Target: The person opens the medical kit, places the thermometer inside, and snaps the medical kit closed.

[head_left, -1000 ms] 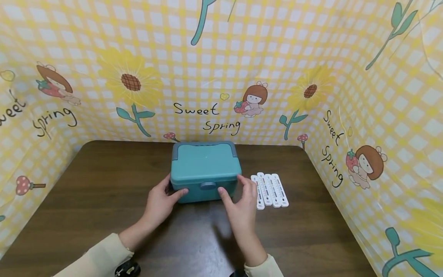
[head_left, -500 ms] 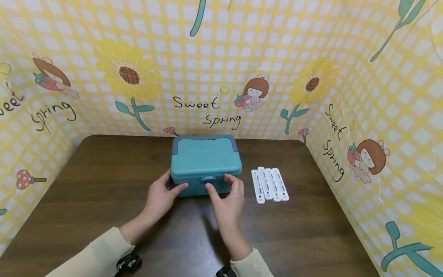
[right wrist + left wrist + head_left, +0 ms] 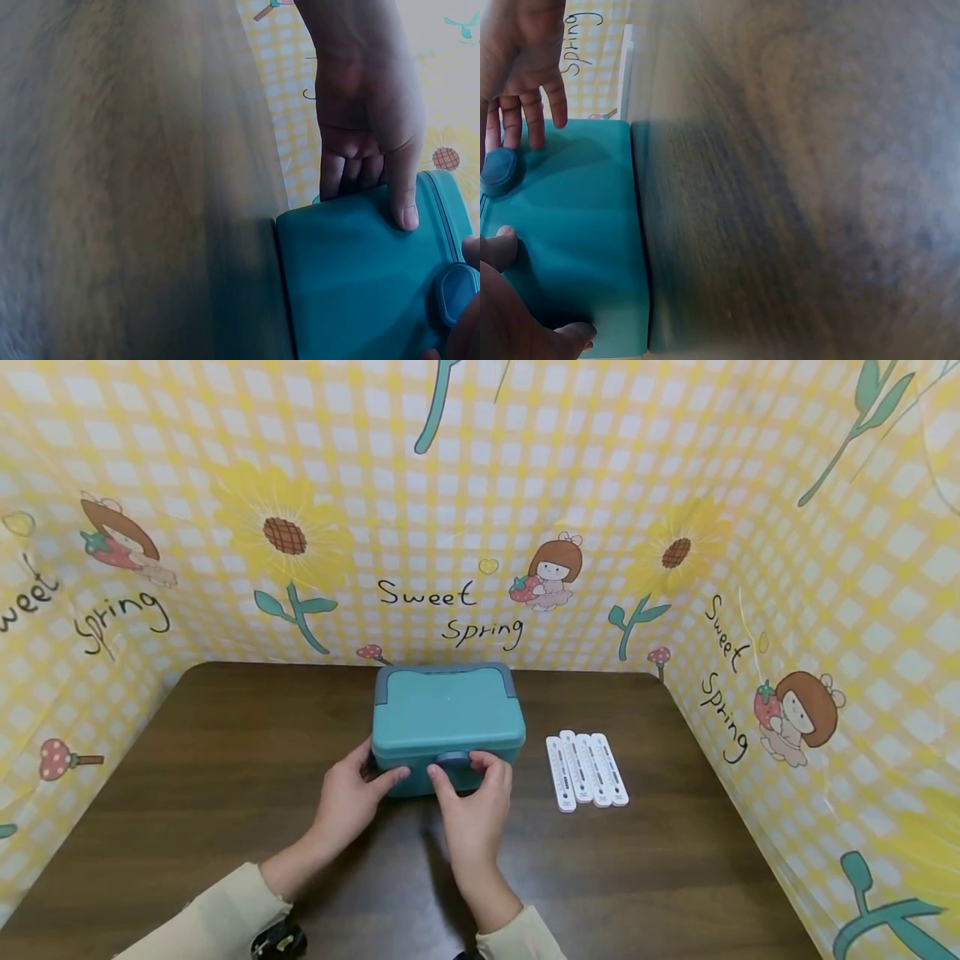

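A teal lunch box [image 3: 450,710] with its lid down stands on the dark wooden table, a blue-grey handle folded round the back of its lid. On its front wall sits a round blue-grey latch [image 3: 453,761]. My left hand [image 3: 348,797] grips the box's left end, thumb on the front and fingers round the side, as the right wrist view also shows. With thumb and index finger at either side of the latch, my right hand [image 3: 476,814] pinches it. The other right fingers spread along the front in the left wrist view.
Several flat white sticks [image 3: 587,768] with small print lie side by side to the right of the box. A yellow checked cloth [image 3: 450,527] printed with flowers hangs behind the table [image 3: 637,877] and along both sides.
My right hand has moved left from the box's front right corner to the latch, and its thumb and index finger have come round it. The left hand has kept its grip.
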